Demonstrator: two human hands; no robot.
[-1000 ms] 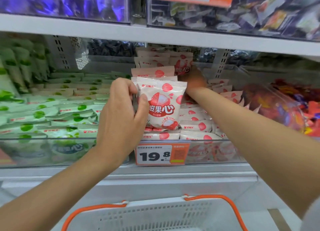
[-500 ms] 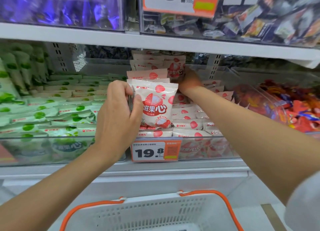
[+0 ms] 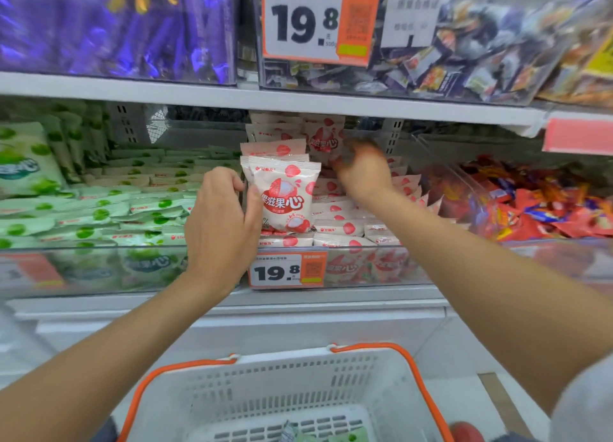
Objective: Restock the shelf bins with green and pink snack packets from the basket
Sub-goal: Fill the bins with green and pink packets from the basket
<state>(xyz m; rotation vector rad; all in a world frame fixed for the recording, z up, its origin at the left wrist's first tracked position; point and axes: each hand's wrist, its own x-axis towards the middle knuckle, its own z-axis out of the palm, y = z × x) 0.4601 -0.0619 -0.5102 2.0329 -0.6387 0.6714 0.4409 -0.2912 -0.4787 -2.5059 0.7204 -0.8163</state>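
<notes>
A white metal shelf (image 3: 298,105) carries clear, glossy plastic bins. The left bin (image 3: 99,269) holds flat, matte green packets (image 3: 109,216) and the middle bin (image 3: 391,269) holds pink packets (image 3: 338,226), too many to count. Two orange-edged price tags read 19.8.

The left hand (image 3: 222,222) grips an upright stack of pillow-shaped pink packets (image 3: 285,196) over the middle bin's near left, thumb in front and fingers curled behind; three crimped tops show. The right hand (image 3: 363,173), at the far packets, is blurred, so its grip cannot be told.

Nearest, a perforated white basket (image 3: 282,363) with two orange handles holds a few green packets (image 3: 331,436).
</notes>
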